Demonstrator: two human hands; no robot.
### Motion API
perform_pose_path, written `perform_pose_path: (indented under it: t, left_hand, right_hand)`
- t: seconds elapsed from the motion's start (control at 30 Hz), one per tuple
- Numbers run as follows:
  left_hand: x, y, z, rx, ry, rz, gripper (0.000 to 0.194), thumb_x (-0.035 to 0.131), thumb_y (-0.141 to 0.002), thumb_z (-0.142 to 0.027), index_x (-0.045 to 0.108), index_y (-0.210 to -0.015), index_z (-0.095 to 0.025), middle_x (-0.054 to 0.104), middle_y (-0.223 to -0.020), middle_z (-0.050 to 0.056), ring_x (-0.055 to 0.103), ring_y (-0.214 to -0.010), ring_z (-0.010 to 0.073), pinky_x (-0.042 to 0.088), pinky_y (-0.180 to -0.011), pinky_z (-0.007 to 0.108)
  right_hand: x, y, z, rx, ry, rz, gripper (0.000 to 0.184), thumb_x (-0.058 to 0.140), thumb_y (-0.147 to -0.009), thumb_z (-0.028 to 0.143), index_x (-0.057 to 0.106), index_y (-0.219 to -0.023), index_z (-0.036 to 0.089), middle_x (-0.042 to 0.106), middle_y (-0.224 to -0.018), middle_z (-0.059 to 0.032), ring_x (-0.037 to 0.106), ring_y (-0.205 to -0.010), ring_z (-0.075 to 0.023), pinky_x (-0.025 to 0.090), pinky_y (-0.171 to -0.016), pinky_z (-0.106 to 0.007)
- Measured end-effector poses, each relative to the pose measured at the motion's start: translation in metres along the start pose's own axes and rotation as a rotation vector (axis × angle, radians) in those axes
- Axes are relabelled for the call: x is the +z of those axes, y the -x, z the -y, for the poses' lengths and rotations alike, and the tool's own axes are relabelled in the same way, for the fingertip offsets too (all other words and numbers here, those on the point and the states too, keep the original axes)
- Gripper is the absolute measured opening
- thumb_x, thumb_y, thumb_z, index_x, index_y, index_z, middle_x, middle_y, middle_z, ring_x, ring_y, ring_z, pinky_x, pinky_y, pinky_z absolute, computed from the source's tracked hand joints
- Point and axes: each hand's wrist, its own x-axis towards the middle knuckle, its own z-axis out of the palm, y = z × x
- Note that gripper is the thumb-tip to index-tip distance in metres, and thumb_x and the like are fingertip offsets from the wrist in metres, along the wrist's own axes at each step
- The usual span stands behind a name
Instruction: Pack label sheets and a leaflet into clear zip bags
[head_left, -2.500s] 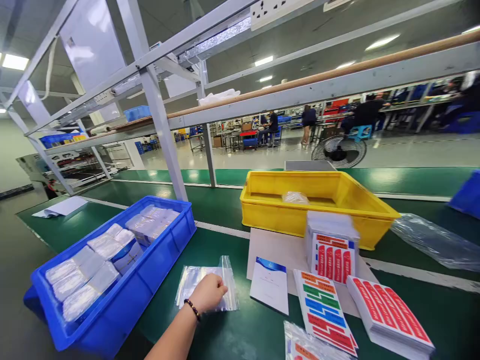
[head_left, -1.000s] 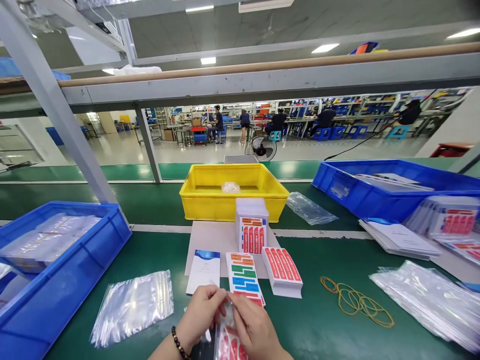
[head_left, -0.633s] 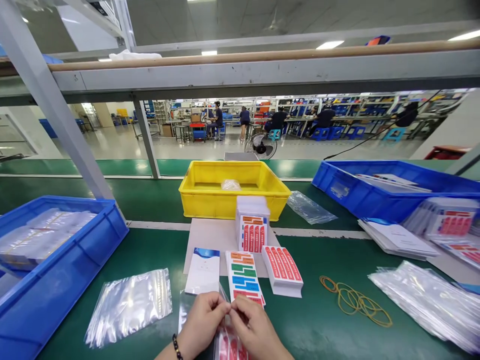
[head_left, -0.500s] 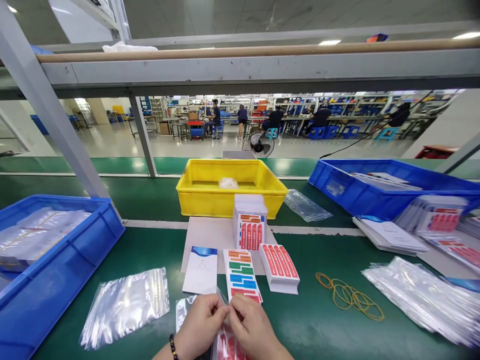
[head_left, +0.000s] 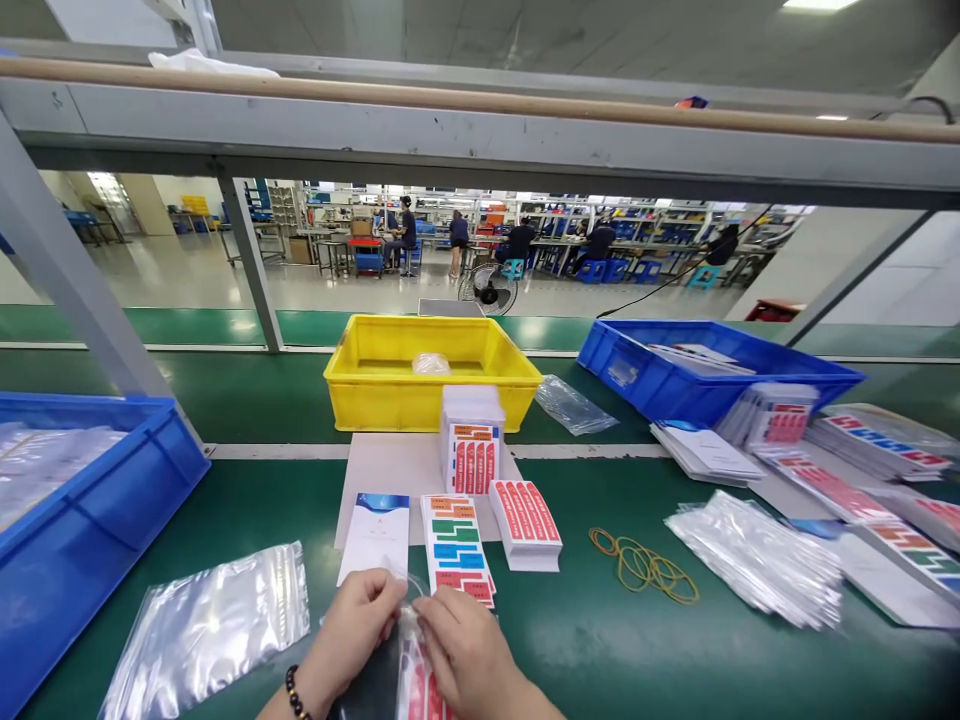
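Observation:
Near the front of the bench my left hand (head_left: 358, 622), with a beaded bracelet on its wrist, pinches the top edge of a clear plastic bag (head_left: 409, 648). My right hand (head_left: 471, 648) is closed on the same edge, close to the left fingertips. Red-and-white label sheets show inside the bag, and something dark lies beside them, partly hidden by my left hand. Just beyond my hands are a white booklet (head_left: 380, 530) with a blue top, a multicoloured label sheet (head_left: 457, 540) and a stack of red label sheets (head_left: 526, 525).
Flat clear bags (head_left: 217, 625) lie at left, more bags (head_left: 757, 560) at right. Rubber bands (head_left: 645, 565) rest between. A yellow bin (head_left: 431, 405) stands behind an upright label stack (head_left: 472, 440). Blue bins (head_left: 150, 500) flank the bench; a metal beam (head_left: 480, 140) crosses above.
The head view has turned to the right, so the bench items sit further left. My hands have parted slightly along the bag's edge, and more of the dark thing shows.

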Motion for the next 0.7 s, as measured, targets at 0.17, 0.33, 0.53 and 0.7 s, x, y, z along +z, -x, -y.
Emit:
perform_pose_path:
  t: [0.17, 0.33, 0.53, 0.7]
  left_hand:
    - [-0.014, 0.013, -0.014, 0.497, -0.363, 0.073, 0.016, 0.046, -0.080, -0.029, 0.059, -0.082, -0.021, 0.060, -0.084, 0.005, 0.048, -0.090, 0.0195, 0.036, -0.082, 0.031]
    - [-0.023, 0.013, -0.015, 0.324, -0.533, 0.158, 0.015, 0.052, -0.075, -0.024, 0.055, -0.062, -0.018, 0.056, -0.072, 0.002, 0.049, -0.074, 0.0162, 0.037, -0.070, 0.026]
    - [-0.029, 0.016, -0.015, 0.252, -0.433, 0.334, 0.013, 0.049, -0.070, -0.015, 0.058, -0.062, -0.018, 0.054, -0.062, -0.003, 0.046, -0.061, 0.0107, 0.033, -0.057, 0.019]
    - [-0.022, 0.019, -0.009, 0.242, -0.245, 0.563, 0.014, 0.052, -0.066, -0.011, 0.064, -0.064, -0.016, 0.052, -0.053, -0.005, 0.043, -0.051, 0.0075, 0.033, -0.051, 0.016]
  right_hand:
    - [-0.013, -0.006, -0.006, 0.157, -0.379, 0.131, 0.025, 0.038, -0.083, 0.018, 0.062, -0.076, 0.018, 0.061, -0.067, -0.0033, 0.056, -0.063, -0.0137, 0.042, -0.059, -0.023]
    - [-0.036, -0.008, -0.013, 0.308, -0.476, 0.384, 0.020, 0.056, -0.076, 0.023, 0.056, -0.057, 0.017, 0.049, -0.051, 0.0055, 0.044, -0.048, -0.0079, 0.033, -0.047, -0.018]
    - [-0.046, -0.025, -0.011, 0.139, -0.357, 0.369, 0.023, 0.042, -0.085, 0.018, 0.059, -0.070, 0.018, 0.057, -0.067, 0.0014, 0.052, -0.064, -0.0110, 0.040, -0.062, -0.020]
    - [-0.001, -0.056, -0.006, 0.005, -0.025, 0.292, 0.022, 0.048, -0.077, 0.010, 0.061, -0.093, 0.017, 0.060, -0.097, -0.0076, 0.052, -0.090, -0.0199, 0.041, -0.080, -0.031]
